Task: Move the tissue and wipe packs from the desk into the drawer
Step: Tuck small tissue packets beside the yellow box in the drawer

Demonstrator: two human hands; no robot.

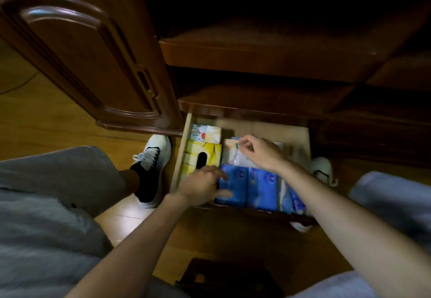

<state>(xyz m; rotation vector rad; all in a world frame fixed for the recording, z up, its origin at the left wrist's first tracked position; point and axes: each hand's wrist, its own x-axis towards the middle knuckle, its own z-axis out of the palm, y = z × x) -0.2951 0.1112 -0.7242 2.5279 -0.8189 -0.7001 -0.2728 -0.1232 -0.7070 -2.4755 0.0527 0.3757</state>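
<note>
The open wooden drawer [300, 139] sits low under the desk. Blue tissue packs [261, 186] stand in a row along its front. A yellow tissue box [211, 152] with a dark slot and small patterned packs [205, 132] fill its left side. My left hand [200, 186] rests on the leftmost blue pack, fingers spread along it. My right hand [258, 152] reaches into the back middle and pinches a clear-wrapped wipe pack [238, 158] lying on paler packs.
An open cabinet door [81, 53] swings out at the left. Desk shelves [256, 50] overhang the drawer. My knees and white shoes [151, 158] flank the drawer on the wooden floor. A dark stool [224, 279] stands below, close to me.
</note>
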